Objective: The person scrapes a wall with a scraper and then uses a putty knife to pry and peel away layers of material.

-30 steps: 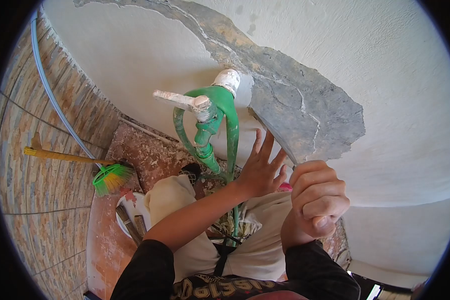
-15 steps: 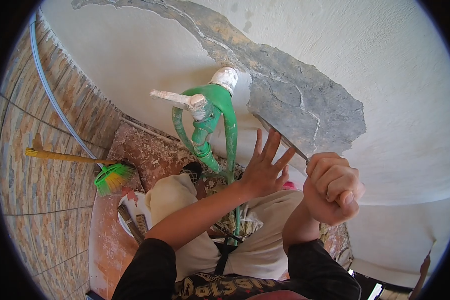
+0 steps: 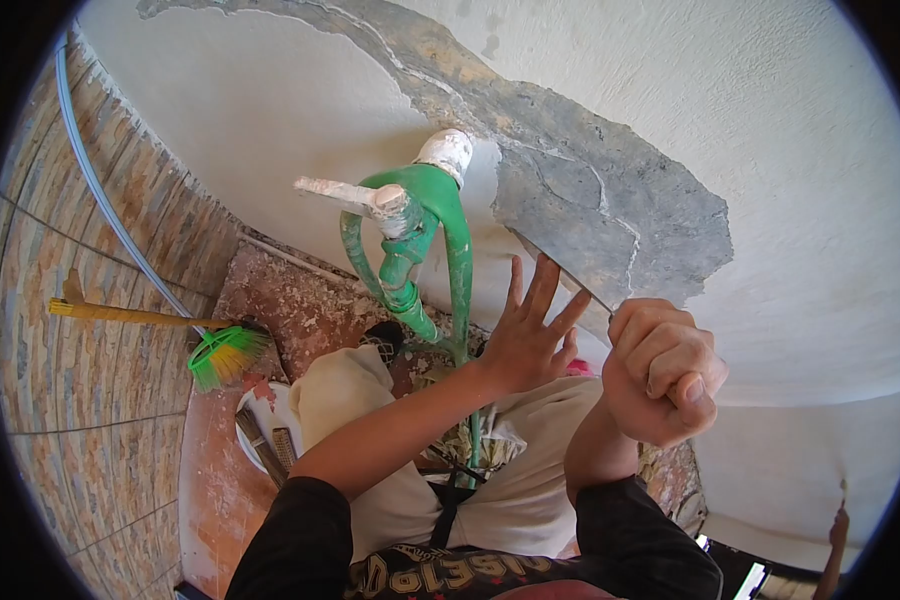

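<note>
A putty knife with a thin metal blade (image 3: 567, 272) lies against the wall at the lower edge of the bare grey patch (image 3: 610, 205). My right hand (image 3: 663, 372) is closed in a fist around its handle, which is mostly hidden by the fingers. With fingers spread, my left hand (image 3: 525, 345) rests near the blade; the fingertips seem to press on it or on the wall beside it. White plaster (image 3: 280, 85) surrounds the grey patch, and a thin pale crack line runs through it.
Green pipes (image 3: 435, 195) with a white-coated fitting (image 3: 445, 155) stand left of my hands. A green broom (image 3: 225, 355) leans by the tiled wall (image 3: 80, 370). A white bucket (image 3: 282, 402) holding tools sits near my knee. Another person's arm (image 3: 837, 540) reaches up at far right.
My right fist and the putty knife have shifted very slightly. My left hand stays almost in place. The other person's arm at far right has moved a little left.
</note>
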Demonstrator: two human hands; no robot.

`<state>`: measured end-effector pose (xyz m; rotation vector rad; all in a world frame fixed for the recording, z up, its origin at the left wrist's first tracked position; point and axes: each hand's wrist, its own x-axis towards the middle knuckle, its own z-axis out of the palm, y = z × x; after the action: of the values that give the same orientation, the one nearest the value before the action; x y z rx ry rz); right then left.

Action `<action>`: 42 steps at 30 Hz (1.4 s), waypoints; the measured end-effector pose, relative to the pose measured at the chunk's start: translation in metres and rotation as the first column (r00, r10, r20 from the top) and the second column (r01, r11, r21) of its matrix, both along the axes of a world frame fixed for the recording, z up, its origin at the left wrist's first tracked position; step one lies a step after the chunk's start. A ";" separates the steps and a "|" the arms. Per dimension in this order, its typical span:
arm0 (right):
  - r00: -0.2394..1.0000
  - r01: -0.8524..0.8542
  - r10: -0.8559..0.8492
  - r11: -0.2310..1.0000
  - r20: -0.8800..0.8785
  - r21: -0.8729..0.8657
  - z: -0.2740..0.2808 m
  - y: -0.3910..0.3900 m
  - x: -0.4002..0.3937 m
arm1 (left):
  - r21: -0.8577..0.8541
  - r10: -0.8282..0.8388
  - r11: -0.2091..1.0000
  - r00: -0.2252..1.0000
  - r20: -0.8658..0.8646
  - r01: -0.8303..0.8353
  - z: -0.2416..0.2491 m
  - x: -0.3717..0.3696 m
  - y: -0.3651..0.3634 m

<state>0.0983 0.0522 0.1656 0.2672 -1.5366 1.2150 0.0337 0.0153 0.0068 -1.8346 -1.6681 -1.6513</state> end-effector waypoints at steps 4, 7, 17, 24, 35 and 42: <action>0.999 0.032 -0.038 0.971 -0.021 -0.238 -0.003 -0.002 0.002 | -0.058 0.018 0.998 0.995 0.102 -0.012 -0.001 0.005 0.001; 0.999 0.034 -0.036 0.983 -0.012 -0.178 0.002 -0.007 0.010 | 0.042 0.019 0.999 1.000 0.008 -0.019 -0.001 0.002 0.002; 0.999 0.044 -0.043 0.992 0.011 -0.122 -0.003 -0.007 0.002 | 0.021 0.018 1.000 0.998 0.055 -0.019 -0.006 0.007 0.002; 0.997 0.073 -0.071 0.985 0.019 -0.155 -0.006 -0.007 -0.001 | -0.078 0.003 0.997 0.995 0.102 0.005 0.001 0.006 -0.002; 0.992 0.126 -0.122 0.963 0.034 -0.238 -0.001 -0.008 0.006 | 0.001 -0.003 1.000 0.999 0.034 0.003 -0.005 0.008 0.002; 0.990 0.140 -0.132 0.966 0.051 -0.216 -0.002 -0.007 0.007 | 0.030 0.001 1.000 1.000 -0.003 -0.001 -0.009 0.009 0.003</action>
<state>0.1050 0.0453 0.1635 -0.0052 -1.4127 1.2725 0.0422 0.0183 -0.0019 -1.8211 -1.6332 -1.6627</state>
